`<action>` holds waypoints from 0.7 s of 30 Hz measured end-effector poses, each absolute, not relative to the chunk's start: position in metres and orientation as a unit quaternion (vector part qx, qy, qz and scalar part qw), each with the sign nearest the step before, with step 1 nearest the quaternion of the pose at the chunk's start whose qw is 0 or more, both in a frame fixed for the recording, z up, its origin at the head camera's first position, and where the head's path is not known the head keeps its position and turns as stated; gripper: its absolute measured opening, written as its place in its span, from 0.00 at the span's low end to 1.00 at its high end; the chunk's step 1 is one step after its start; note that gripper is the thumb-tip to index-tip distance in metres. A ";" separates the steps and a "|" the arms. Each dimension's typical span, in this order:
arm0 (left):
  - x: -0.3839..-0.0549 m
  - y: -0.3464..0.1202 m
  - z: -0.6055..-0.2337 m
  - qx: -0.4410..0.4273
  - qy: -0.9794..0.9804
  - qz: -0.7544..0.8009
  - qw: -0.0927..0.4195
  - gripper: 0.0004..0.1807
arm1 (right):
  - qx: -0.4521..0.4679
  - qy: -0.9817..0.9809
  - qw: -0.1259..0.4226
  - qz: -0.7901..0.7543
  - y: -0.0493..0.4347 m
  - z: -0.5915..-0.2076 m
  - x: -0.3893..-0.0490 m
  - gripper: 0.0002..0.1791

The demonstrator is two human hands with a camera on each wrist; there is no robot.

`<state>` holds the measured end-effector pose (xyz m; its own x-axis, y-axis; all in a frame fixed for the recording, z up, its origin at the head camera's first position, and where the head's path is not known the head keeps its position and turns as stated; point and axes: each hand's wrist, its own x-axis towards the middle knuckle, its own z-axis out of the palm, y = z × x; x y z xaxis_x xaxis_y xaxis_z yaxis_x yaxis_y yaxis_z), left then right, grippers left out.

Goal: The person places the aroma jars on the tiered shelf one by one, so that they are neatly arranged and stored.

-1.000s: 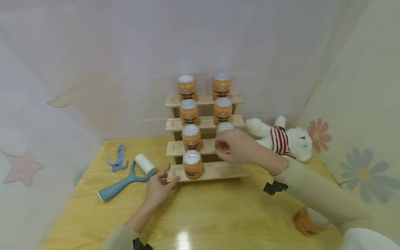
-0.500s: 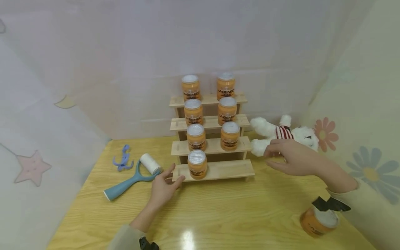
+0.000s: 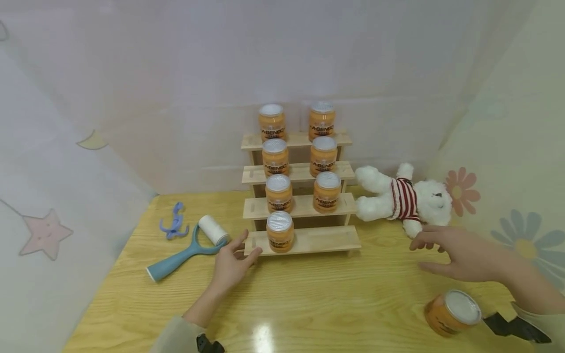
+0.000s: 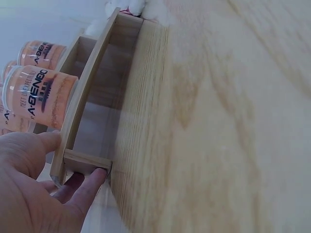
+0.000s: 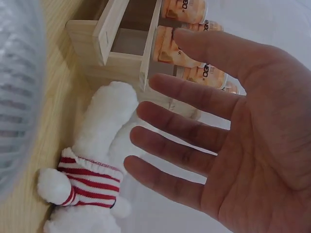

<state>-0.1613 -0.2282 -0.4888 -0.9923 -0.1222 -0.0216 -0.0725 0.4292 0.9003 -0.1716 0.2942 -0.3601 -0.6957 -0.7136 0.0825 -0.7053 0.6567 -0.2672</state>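
A four-step wooden display rack (image 3: 328,240) stands on the table, bearing several orange jars with silver lids. Its upper three steps hold two jars apiece, while one jar (image 3: 280,238) sits at the left of the lowest step. My left hand (image 3: 230,264) holds the left end of that lowest step; in the left wrist view the thumb lies on the board and fingertips touch the support (image 4: 87,160) beneath. Right of the rack, my right hand (image 3: 463,252) hangs with nothing in it, its fingers extended and apart. Below it, another orange jar (image 3: 441,314) stands near the table's right side.
A white plush bear (image 3: 384,201) in a striped red and white shirt lies right of the rack. At the left are a teal-handled lint roller (image 3: 178,260) and a small purple plastic figure (image 3: 175,223). Fabric walls (image 3: 198,122) enclose the table (image 3: 309,304).
My right hand has let go of the jar at the right of the second step from the bottom and moved right and toward me. The left hand stays at the rack.
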 end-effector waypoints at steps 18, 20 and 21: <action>-0.162 -0.229 -0.491 0.055 -0.845 -0.531 0.028 0.42 | -0.257 0.912 0.269 -0.174 0.327 -0.392 -0.144 0.26; -0.162 -0.229 -0.491 0.055 -0.844 -0.532 0.028 0.41 | -0.253 0.913 0.268 -0.177 0.328 -0.394 -0.141 0.25; -0.162 -0.229 -0.491 0.057 -0.845 -0.531 0.029 0.41 | -0.256 0.913 0.262 -0.181 0.327 -0.395 -0.139 0.24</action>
<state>-0.1622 -0.2291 -0.4913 -0.9919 -0.1267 -0.0120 -0.0658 0.4296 0.9006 -0.1391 0.3273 -0.3954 -0.7316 -0.5624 -0.3853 -0.3731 0.8034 -0.4640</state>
